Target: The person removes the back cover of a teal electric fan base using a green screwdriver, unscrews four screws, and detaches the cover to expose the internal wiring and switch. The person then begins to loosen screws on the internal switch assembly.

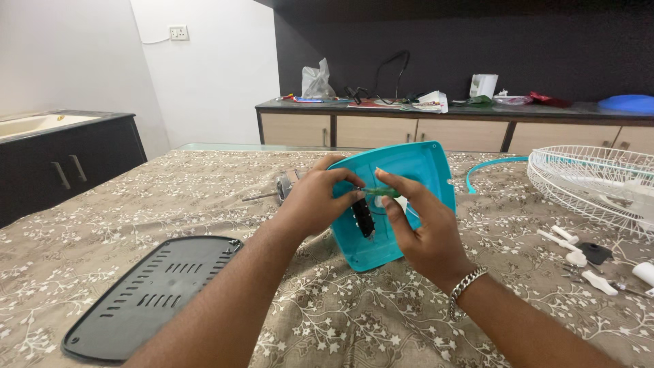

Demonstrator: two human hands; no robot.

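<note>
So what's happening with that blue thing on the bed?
A person is holding a turquoise plastic fan base tilted up over a floral cloth. The left hand steadies it by a black part, while the right hand pinches a small green piece against it. A dark vented cover plate lies off to the left, and a white wire fan grille and small white parts sit to the right.
</note>
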